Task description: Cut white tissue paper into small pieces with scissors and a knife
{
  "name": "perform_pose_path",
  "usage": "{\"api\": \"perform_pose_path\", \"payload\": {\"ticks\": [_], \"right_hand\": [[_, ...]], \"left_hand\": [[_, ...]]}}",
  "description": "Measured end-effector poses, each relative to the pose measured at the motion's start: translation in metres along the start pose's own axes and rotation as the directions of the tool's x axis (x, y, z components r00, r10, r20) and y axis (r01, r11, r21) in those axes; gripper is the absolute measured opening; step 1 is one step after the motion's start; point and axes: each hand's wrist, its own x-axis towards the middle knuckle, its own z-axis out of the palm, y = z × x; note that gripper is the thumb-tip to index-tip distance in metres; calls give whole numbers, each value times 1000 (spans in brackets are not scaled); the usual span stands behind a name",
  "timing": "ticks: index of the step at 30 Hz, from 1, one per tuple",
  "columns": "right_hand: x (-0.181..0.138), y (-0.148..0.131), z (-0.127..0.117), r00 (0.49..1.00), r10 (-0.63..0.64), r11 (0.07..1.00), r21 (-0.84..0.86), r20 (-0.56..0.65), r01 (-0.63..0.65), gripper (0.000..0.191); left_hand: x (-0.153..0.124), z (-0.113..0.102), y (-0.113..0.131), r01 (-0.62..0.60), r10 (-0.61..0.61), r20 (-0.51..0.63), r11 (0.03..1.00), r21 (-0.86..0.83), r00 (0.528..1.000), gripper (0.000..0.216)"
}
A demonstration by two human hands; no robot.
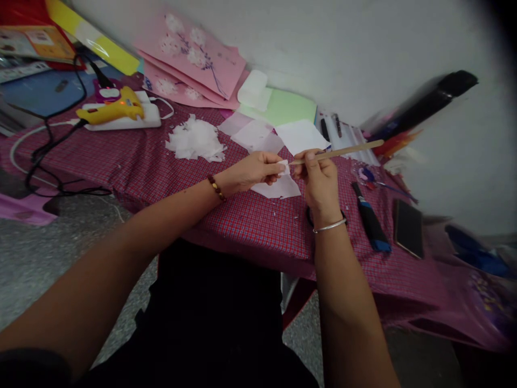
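Observation:
My left hand (pixel 260 170) pinches a small piece of white paper (pixel 285 167) between thumb and fingertips. Close on its right, my right hand (pixel 320 177) is closed around a thin, flat wooden stick (pixel 351 150). The stick's narrow end meets or nearly meets the paper piece; contact is too small to make out. Beneath the hands a white paper sheet (pixel 278 187) lies on the checked tablecloth (pixel 258 223). To the left sits a heap of cut white paper pieces (pixel 196 139). Dark scissors handles, mostly hidden, seem to lie behind my right wrist.
A yellow glue gun (pixel 115 108) rests on a white power strip (pixel 151 116), with black cables trailing left. Pink flower-decorated cards (pixel 194 54) and a green sheet (pixel 293 105) lean by the wall. A blue-black cutter (pixel 370 218) and a dark phone (pixel 409 227) lie at right.

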Motion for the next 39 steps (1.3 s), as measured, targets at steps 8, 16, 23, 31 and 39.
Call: {"api": "perform_pose_path", "payload": {"ticks": [8, 16, 23, 31, 39], "right_hand": [[0, -1, 2, 999, 31, 999, -21, 28, -30, 36], [0, -1, 0, 1000, 7, 1000, -15, -12, -7, 29], [0, 1, 0, 999, 26, 999, -36, 34, -25, 33], [0, -3, 2, 1000, 15, 1000, -17, 4, -15, 34], [-1, 0, 2, 999, 18, 1000, -11, 28, -17, 33]], "left_hand": [[0, 2, 2, 13, -11, -18, 995, 98, 1000, 17], [-3, 6, 5, 38, -9, -130, 975, 219, 991, 20], [-3, 9, 7, 91, -77, -87, 983, 161, 993, 18], [-4, 8, 7, 59, -47, -68, 980, 190, 997, 29], [-2, 8, 6, 33, -13, -105, 980, 197, 994, 23]]}}
